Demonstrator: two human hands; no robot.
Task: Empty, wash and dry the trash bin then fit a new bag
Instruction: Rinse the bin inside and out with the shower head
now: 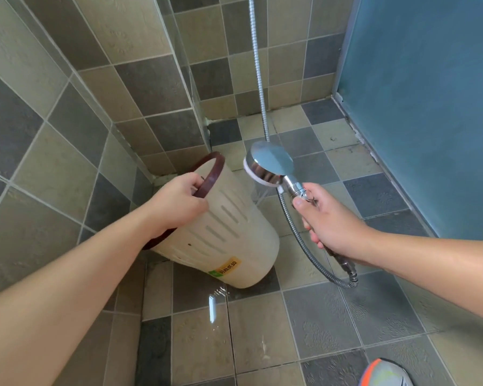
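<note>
In the tiled shower corner at left, the left hand [179,203], arm stretched forward, curls its fingers over the dark brown ring rim [209,174] of the cream slotted plastic trash bin [234,240]. The bin is tipped on its side, base toward the wet tile floor [262,330], mouth close to the walls. To its right, the right hand [326,218] grips the handle of the chrome shower head [268,164], which hangs just beside the bin's wall. Open floor runs right to the frosted blue panel [424,107].
</note>
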